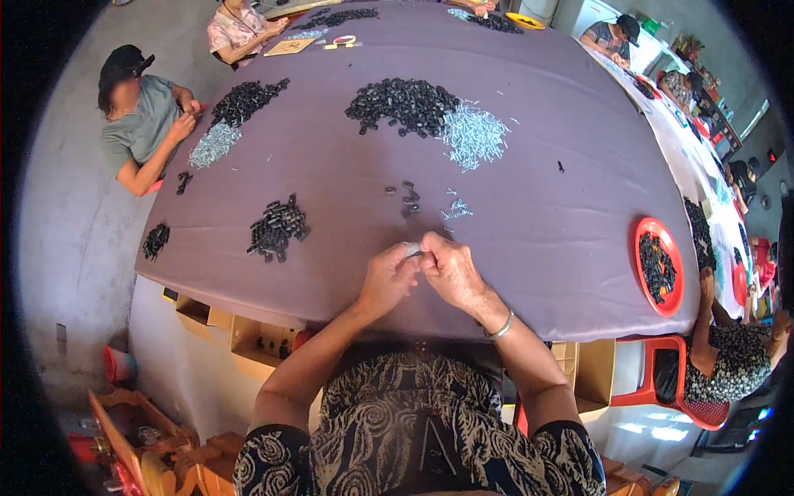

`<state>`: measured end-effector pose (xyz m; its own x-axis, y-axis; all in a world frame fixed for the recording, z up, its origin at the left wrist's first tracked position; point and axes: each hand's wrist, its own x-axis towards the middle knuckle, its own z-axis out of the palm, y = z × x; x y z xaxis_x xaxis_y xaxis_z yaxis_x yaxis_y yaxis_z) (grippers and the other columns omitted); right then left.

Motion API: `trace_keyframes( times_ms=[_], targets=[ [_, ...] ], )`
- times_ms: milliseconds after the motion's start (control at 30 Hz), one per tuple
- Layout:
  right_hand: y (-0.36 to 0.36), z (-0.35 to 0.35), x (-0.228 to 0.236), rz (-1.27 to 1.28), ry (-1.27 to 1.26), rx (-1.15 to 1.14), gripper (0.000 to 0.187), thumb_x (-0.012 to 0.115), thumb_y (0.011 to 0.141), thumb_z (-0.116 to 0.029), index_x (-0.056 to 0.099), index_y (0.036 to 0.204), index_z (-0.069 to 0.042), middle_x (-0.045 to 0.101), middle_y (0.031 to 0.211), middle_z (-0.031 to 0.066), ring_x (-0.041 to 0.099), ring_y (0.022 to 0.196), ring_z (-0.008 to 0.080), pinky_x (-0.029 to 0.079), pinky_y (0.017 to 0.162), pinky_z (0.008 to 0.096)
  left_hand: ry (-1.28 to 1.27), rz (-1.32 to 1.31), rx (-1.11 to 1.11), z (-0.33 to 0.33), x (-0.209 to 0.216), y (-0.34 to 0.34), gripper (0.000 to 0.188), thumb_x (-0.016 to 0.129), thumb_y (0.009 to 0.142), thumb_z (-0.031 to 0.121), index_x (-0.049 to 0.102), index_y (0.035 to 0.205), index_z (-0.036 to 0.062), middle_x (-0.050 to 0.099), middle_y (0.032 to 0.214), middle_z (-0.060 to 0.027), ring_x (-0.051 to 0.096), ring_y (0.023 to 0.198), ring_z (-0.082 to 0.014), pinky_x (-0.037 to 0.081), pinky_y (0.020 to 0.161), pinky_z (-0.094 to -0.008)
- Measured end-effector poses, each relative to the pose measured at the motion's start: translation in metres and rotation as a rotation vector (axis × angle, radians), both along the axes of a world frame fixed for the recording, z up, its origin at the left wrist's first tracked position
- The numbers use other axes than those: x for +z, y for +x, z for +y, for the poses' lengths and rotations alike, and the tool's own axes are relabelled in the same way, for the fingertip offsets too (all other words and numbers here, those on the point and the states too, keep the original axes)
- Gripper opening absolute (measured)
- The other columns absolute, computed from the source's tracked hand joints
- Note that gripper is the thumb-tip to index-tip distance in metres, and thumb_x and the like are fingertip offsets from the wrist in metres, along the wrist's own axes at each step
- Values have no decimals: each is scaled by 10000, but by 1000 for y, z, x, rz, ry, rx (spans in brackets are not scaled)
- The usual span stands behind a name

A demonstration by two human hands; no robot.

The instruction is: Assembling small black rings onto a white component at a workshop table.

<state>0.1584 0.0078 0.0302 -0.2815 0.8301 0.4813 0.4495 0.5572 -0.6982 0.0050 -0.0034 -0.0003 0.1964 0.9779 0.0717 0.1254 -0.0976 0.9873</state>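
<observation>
On your table, the black pile looks like work left. Your left hand and right hand meet near the close edge, fingers curled; I cannot tell whether they grip anything. The silver pile seems left too; the smaller heap may be done. Loose parts lie just ahead.

Purple tablecloth: broad open lane right of the right hand, bounded at the table's right side by a red oval tray. Second lane: left of the left hand, ending at a black heap. Ahead: loose black pieces and scattered silver pieces, slim gap between; beyond, a large black pile touching a silver pile, barring passage. Clearance between fingertips: hard to tell.
</observation>
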Motion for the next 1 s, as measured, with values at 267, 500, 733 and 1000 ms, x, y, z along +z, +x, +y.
trace_keyframes(
  times_ms=[267,500,733,1000],
  targets=[
    [0,2,-1,-69,94,33,131,539,751,43,440,805,-24,531,707,148,556,631,350,473,557,413,-155,-240,-72,7,3,-4,222,498,953,203,613,1038,34,601,819,-8,552,632,-74,471,494,-219],
    [0,2,0,-99,142,77,99,550,795,-13,461,840,-19,541,736,150,582,699,365,495,600,436,-205,-264,-68,9,4,-8,218,505,944,188,619,1036,27,620,843,-21,573,670,-88,486,520,-231],
    [0,1,4,-42,161,66,117,568,761,29,491,809,-44,557,738,98,591,718,312,507,620,385,-182,-323,-10,6,13,-5,177,519,942,152,631,996,26,607,765,-18,567,649,-85,486,500,-216],
    [3,-1,1,-135,185,73,152,571,790,-28,508,928,-38,509,805,119,575,747,319,521,643,415,-298,-497,-70,9,12,-12,176,550,930,175,631,1007,40,598,799,-18,552,662,-95,476,523,-242]
  ],
)
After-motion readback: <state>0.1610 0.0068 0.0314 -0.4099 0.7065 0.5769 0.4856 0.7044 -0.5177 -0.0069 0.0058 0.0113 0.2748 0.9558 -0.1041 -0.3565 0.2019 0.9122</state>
